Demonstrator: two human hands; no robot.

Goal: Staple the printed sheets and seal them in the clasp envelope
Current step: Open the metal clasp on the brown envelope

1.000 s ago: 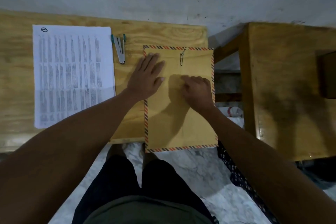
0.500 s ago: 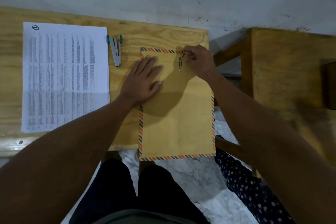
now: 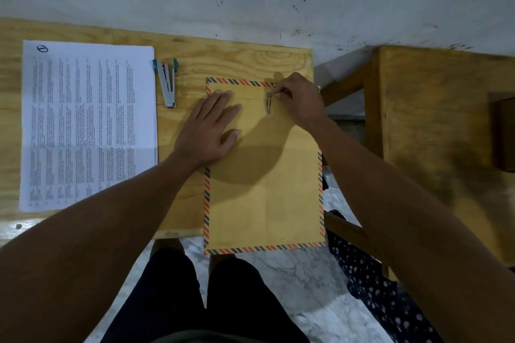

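A brown clasp envelope (image 3: 264, 192) with a striped red-and-blue border lies on the wooden table (image 3: 237, 61), its near end hanging over the front edge. My left hand (image 3: 207, 131) presses flat on the envelope's upper left part. My right hand (image 3: 299, 100) pinches the string at the upper button of the clasp (image 3: 268, 103) near the top edge. The printed sheets (image 3: 86, 122) lie flat at the left of the table. A silver stapler (image 3: 167, 82) with teal ends rests between the sheets and the envelope.
A second wooden table (image 3: 446, 133) stands to the right across a narrow gap. A grey wall rises behind both. Below are my dark-trousered legs, a marble floor and a dotted cloth (image 3: 376, 289) at the lower right.
My right hand went from the envelope's middle up to the clasp and now pinches its string. The left hand has stayed flat on the envelope.
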